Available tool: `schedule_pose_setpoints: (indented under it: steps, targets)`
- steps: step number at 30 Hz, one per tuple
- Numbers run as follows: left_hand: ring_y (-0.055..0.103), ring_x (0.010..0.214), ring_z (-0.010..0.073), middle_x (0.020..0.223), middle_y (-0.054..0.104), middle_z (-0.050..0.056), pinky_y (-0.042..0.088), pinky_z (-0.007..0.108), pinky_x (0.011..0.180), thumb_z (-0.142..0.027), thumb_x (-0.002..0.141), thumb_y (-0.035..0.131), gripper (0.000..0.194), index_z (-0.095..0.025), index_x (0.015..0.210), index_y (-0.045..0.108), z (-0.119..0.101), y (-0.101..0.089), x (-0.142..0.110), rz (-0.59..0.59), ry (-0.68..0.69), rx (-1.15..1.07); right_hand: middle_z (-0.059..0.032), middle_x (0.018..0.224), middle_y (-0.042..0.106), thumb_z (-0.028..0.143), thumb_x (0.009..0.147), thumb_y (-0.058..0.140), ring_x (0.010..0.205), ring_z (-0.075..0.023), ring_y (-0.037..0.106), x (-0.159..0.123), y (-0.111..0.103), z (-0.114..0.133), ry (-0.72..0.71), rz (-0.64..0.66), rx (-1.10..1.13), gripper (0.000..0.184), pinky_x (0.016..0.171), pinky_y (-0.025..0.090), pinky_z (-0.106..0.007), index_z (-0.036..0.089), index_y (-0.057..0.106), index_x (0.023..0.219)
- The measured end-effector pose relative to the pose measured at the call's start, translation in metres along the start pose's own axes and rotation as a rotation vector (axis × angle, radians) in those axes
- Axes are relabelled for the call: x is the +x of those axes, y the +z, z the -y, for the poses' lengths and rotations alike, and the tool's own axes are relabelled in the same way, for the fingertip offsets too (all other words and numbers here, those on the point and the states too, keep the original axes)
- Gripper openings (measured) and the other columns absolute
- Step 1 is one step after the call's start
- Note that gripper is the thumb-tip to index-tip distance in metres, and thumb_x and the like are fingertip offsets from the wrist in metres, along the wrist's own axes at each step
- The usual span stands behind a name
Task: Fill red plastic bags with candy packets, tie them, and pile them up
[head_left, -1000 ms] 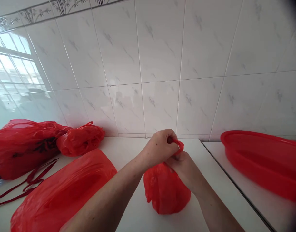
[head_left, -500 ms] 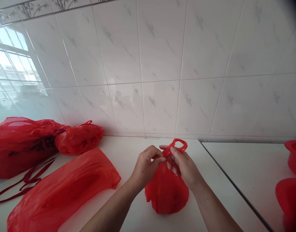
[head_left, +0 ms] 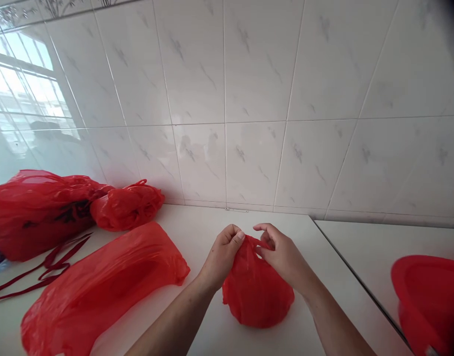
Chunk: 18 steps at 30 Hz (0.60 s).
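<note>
A small, full red plastic bag (head_left: 257,292) stands on the white counter (head_left: 197,232) in front of me. My left hand (head_left: 223,254) is closed, pinching the bag's top from the left. My right hand (head_left: 281,254) pinches the same gathered top from the right, thumb and forefinger together. The bag's handles are bunched between my fingers and mostly hidden.
A large flat red bag (head_left: 101,284) lies to the left, with two more filled red bags (head_left: 37,207) (head_left: 126,205) against the tiled wall and dark red strings (head_left: 45,267) beside them. A red plastic basin (head_left: 431,296) sits at the right edge, past a seam in the counter.
The handle loop that stood above my fingers has been drawn down into the bag's top. Both hands have dropped lower. My view has shifted, so the red basin sits lower right.
</note>
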<state>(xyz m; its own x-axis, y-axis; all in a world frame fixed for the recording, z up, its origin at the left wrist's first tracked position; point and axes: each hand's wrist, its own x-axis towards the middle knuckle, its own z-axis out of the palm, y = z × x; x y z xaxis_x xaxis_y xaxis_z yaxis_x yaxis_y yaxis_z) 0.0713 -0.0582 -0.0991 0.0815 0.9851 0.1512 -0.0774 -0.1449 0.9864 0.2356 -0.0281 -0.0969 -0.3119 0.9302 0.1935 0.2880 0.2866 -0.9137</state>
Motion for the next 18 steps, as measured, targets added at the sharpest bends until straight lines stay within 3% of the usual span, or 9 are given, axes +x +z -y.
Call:
schedule_pose_setpoints:
  steps: [3,8,12,15,18]
  targets:
    - [0.035,0.051,0.0067,0.062,0.042,-0.005,0.029,0.018,0.047,-0.042,0.087,0.045,0.025,-0.019,0.077,0.042,-0.002,0.002,-0.003,0.032,0.006,0.082,0.0025,0.065,0.054,0.031,0.076,0.053,0.059,-0.0136,0.049,0.006,0.004,-0.012,0.001,-0.14,-0.165,0.011,0.053,0.038,-0.025,0.025,0.06,0.082]
    - [0.031,0.05,0.0071,0.059,0.038,-0.007,0.026,0.018,0.045,-0.027,0.079,0.051,0.016,-0.021,0.073,0.038,0.004,0.011,-0.007,0.017,0.034,0.266,0.0031,0.058,0.051,0.03,0.076,0.048,0.053,-0.0118,0.041,0.007,0.008,-0.016,0.015,-0.141,-0.17,0.017,0.048,0.029,-0.024,0.022,0.051,0.061]
    - [0.028,0.052,0.0078,0.056,0.035,-0.007,0.023,0.019,0.045,-0.025,0.075,0.054,0.023,-0.02,0.066,0.033,0.014,0.014,-0.005,-0.106,0.117,0.52,0.0025,0.066,0.057,0.022,0.072,0.048,0.066,-0.0137,0.052,0.004,0.008,-0.001,0.046,-0.121,0.033,0.013,0.058,0.038,-0.024,0.023,0.061,0.075]
    - [0.028,0.051,0.008,0.055,0.037,-0.007,0.023,0.02,0.046,-0.022,0.076,0.05,0.019,-0.02,0.065,0.035,0.018,0.012,-0.003,-0.163,0.175,0.654,-0.0001,0.082,0.064,0.02,0.07,0.054,0.083,-0.016,0.058,-0.001,0.003,0.01,0.061,0.022,0.245,0.026,0.074,0.043,-0.027,0.023,0.064,0.094]
    - [0.032,0.052,0.0083,0.057,0.042,-0.007,0.026,0.02,0.048,-0.021,0.077,0.051,0.016,-0.02,0.067,0.039,0.015,0.007,-0.002,-0.175,0.215,0.696,-0.0023,0.09,0.065,0.027,0.073,0.058,0.082,-0.016,0.058,-0.003,-0.002,0.012,0.077,0.149,0.472,0.025,0.075,0.045,-0.029,0.023,0.064,0.097]
